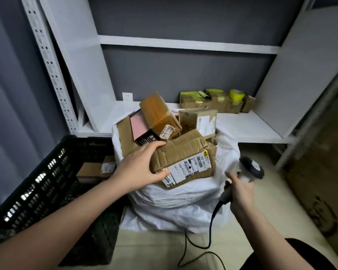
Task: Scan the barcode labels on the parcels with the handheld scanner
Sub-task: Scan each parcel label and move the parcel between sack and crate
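Two hands: both busy, one parcel up for scanning
Shelving (183, 44): white rack, far side; taped boxes (213, 103) on its low shelf, far right
Sack (174, 199): white, centre floor, stuffed with parcels to the brim
Crate (47, 182): black plastic, near left, a box or two inside
Top parcel (180, 156): crumpled brown carton lying on the sack's load, long axis running left to right
Barcode label (191, 167): white, on the near face of the carton, toward its right end, facing camera
Left hand (140, 168): grasping the carton's left end, thumb on the near face, fingers over the top
Right hand (240, 191): wrapped round the scanner grip, near right
Scanner (250, 170): head just right of the carton, cable trailing to the floor; which way the window faces, can't tell
Key relation: label lies left of the scanner head; right hand nearer it
Next, likely: swing the head left onto the label
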Tool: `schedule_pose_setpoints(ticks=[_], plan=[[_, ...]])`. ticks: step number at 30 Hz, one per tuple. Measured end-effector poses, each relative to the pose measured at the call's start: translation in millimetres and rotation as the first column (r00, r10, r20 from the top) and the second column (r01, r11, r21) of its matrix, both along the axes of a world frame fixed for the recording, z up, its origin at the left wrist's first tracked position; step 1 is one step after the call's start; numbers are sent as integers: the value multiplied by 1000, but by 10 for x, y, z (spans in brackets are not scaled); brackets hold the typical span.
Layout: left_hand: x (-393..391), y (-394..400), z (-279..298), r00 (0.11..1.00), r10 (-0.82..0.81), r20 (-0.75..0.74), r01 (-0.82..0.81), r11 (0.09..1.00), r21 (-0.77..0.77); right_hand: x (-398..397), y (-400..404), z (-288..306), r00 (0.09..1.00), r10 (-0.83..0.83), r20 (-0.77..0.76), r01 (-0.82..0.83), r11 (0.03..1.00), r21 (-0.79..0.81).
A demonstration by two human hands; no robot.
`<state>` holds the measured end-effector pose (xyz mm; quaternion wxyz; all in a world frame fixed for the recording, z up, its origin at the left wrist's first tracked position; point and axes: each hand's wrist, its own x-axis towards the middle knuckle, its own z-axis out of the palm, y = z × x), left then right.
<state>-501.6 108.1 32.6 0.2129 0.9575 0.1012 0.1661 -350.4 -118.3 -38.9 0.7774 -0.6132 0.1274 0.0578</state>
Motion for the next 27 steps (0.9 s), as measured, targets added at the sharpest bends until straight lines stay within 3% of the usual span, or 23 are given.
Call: schedule_pose_setpoints(ticks=[4, 9, 14, 17, 22, 27], plan=[[189, -104, -15, 999, 23, -24, -22, 999, 29, 111, 167, -308, 994, -85, -69, 80, 994, -79], [321, -171, -30, 999, 34, 5, -34, 998, -51, 20, 289, -51, 992, -120, -45, 106, 967, -233], [452, -236, 39, 998, 21, 60, -15, 995, -94, 47, 188, 155, 984, -157, 80, 169, 973, -160], [553, -289, 137, 999, 16, 39, -15, 1000, -26, -11, 42, 314, 977, -117, 180, 144, 978, -148], [817, -456, 314, 978, -63, -197, 94, 984, 152, 31, -99, 455, 948, -71, 310, 103, 991, -89], [1175, -522, 490, 887, -41, -461, 178, 950, 256, 100, -139, 512, 943, -83, 323, 113, 991, -76]])
